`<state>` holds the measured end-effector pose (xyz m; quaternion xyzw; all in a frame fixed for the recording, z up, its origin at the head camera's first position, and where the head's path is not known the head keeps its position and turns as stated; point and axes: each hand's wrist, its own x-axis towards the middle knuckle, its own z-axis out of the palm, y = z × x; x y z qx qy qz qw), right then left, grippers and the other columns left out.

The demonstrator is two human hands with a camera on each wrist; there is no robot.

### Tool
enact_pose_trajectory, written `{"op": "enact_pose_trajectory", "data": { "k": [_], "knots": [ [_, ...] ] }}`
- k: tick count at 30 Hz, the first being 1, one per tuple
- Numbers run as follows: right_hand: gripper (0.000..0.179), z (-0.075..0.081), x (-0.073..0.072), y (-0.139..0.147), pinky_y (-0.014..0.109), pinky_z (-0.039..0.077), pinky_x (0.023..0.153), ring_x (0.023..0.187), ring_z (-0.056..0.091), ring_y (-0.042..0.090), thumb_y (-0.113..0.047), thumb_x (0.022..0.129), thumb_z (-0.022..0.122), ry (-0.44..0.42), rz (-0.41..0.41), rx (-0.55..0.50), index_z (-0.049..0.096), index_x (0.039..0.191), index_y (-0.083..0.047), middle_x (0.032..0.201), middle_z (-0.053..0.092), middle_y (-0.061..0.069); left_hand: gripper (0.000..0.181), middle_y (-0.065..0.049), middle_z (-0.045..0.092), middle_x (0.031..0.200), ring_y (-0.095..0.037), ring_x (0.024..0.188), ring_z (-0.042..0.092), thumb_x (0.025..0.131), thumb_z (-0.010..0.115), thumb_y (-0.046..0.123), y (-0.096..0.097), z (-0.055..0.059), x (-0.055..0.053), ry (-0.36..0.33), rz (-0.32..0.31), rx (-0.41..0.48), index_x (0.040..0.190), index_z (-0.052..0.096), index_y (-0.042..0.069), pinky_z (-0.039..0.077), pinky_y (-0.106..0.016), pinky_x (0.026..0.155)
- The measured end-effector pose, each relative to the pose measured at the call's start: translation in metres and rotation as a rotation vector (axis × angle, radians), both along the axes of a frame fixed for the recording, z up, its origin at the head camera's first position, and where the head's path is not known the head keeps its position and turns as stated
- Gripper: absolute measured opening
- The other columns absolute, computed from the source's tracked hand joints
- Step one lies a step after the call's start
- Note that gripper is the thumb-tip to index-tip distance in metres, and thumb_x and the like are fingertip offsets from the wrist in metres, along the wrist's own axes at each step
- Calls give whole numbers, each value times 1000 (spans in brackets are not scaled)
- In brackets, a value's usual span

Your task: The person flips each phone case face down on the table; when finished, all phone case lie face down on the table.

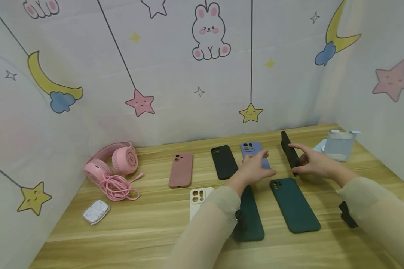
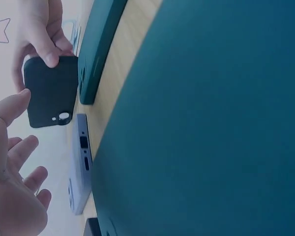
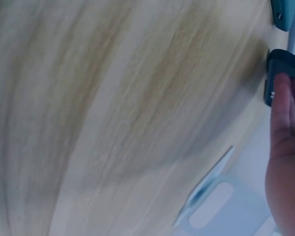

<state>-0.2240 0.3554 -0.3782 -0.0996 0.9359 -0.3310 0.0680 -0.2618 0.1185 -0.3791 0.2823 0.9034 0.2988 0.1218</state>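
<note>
My right hand [image 1: 315,161] grips a black phone case [image 1: 290,154] by its side edges, thumb and fingers on opposite sides. The case stands on its long edge at the back right. In the left wrist view its flat back and camera cutout face me. My left hand [image 1: 254,169] hovers with fingers spread over a purple phone case [image 1: 257,146], partly covering it. In the left wrist view its thumb comes close to the black case's edge. A dark green phone case [image 1: 294,205] lies just in front of the right hand. Another dark green case [image 1: 252,220] is partly hidden by my left arm.
Further left lie a second black case [image 1: 224,162], a dusty pink case [image 1: 181,170] and a white case [image 1: 199,196], half covered by my sleeve. Pink headphones [image 1: 125,160] with a coiled cable and boxed earphones [image 1: 96,212] sit at left. A pale blue stand [image 1: 340,145] is at right.
</note>
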Motion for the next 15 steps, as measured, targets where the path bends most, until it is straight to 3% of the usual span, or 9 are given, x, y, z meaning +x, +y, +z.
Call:
{"op": "enact_pose_trajectory", "data": {
  "k": [5,11,15],
  "knots": [
    [90,3,3,3,35,45,66,77,56,18,-27,83,73,22,-26,29,15,148,-4,88,58,8,67,17,43,139,-25,133,27,86,65,43,-8,0,-4,-5,13,1,144,35,27,17,-49,103],
    [89,2,7,9,32,38,55,64,46,17,-25,84,71,16,-66,65,15,148,0,83,51,8,67,15,43,139,-23,128,30,85,66,44,-18,-3,-5,12,17,-2,144,38,26,22,-42,94],
    [89,1,8,14,35,43,58,71,52,23,-27,84,71,24,-96,98,15,147,3,93,54,16,67,15,43,140,-22,127,31,86,65,43,-25,-3,-6,27,20,-19,145,37,25,23,-42,93]
  ]
}}
